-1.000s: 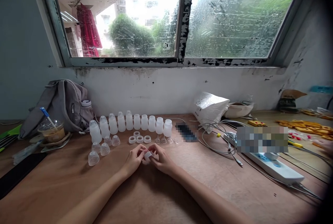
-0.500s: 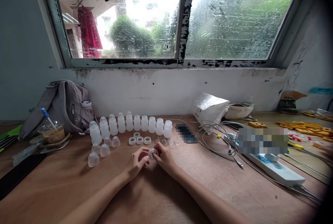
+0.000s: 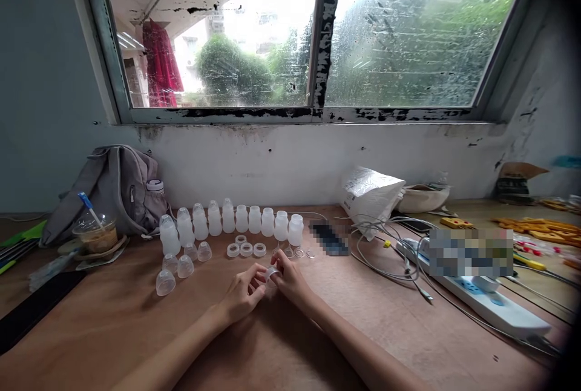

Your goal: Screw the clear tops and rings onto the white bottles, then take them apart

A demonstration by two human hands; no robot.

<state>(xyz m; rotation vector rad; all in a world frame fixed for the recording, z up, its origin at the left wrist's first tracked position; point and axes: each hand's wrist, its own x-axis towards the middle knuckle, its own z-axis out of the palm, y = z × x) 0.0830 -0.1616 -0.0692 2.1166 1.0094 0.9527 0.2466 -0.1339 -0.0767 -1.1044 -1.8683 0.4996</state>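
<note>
A whitish bottle collar ring (image 3: 272,272) is held just above the table between my two hands. My right hand (image 3: 290,279) grips it, thumb and fingers closed around its right side. My left hand (image 3: 245,291) has its fingers curled in a pinch against the ring's left side; fingers partly cover the ring. Just beyond lie several white collar rings (image 3: 246,249) and some thin clear rings (image 3: 299,253). Behind them runs a row of frosted baby bottles (image 3: 213,218), the left ones capped and the right ones uncapped. Several clear dome caps (image 3: 166,282) stand to the left.
On the left are a grey backpack (image 3: 118,191), an iced drink cup (image 3: 96,235) and a black flat object (image 3: 39,306). To the right lie a dark phone-like item (image 3: 330,239), tangled cables (image 3: 363,258), a white power strip (image 3: 512,312) and a white bag (image 3: 370,194).
The ring has tilted between my fingers, now showing more of its side. My hands stay close together. The whole view has shifted slightly, with everything appearing a little lower and further right.
</note>
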